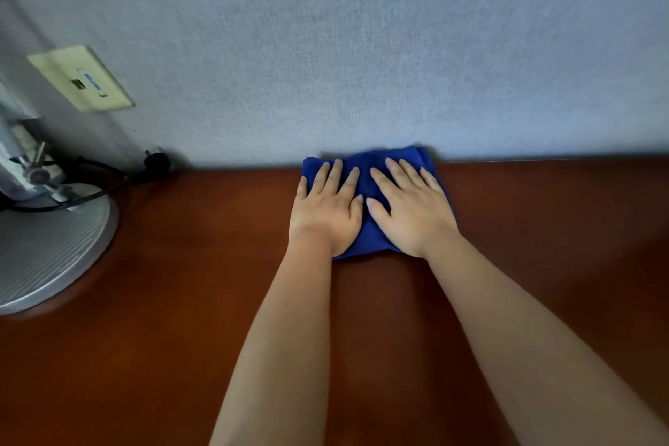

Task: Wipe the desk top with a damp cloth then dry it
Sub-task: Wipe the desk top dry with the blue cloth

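Observation:
A folded blue cloth lies flat on the reddish-brown desk top, right against the back edge where the desk meets the wall. My left hand presses on the cloth's left half with straight, spread fingers. Beside it, my right hand presses on the right half, fingers also straight and pointing toward the wall. Both palms cover most of the cloth; only its far edge and a strip between the hands show.
A silver round lamp base with a metal arm stands at the desk's left side, with a black cable running behind it. A cream wall socket plate is on the grey-blue wall.

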Demonstrator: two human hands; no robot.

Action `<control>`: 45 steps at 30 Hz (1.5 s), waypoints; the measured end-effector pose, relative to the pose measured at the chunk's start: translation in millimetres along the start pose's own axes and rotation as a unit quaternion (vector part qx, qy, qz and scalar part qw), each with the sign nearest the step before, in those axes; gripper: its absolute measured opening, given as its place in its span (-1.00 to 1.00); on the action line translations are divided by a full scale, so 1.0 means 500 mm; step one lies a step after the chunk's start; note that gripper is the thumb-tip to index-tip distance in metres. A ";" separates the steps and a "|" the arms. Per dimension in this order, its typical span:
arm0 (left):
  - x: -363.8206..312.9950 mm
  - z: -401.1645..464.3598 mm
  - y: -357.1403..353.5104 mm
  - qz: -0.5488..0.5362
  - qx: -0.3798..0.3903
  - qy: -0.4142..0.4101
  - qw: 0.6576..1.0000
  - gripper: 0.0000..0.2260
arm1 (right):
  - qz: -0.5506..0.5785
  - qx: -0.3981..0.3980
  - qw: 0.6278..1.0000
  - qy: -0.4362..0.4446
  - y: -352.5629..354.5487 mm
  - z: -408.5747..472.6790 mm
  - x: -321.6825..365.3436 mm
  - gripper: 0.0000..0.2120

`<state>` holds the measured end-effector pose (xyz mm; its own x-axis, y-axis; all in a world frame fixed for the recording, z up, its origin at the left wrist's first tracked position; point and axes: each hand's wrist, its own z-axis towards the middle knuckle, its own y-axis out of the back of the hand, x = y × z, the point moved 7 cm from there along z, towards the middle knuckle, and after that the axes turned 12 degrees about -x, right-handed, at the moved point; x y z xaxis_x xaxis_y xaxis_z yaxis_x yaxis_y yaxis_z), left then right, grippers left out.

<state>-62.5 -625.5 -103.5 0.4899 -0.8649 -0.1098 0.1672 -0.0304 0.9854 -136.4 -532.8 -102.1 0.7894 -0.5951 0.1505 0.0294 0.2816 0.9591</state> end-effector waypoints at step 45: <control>-0.033 -0.107 0.005 0.004 0.007 -0.020 1.000 -0.53 | -0.006 0.000 1.000 -0.015 0.026 -0.120 0.009 -0.45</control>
<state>-24.3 -584.2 -106.4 0.4571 -0.8842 -0.0963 0.1508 -0.0296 0.9881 -95.6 -486.8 -103.5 0.7702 -0.6207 0.1465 0.0382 0.2742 0.9609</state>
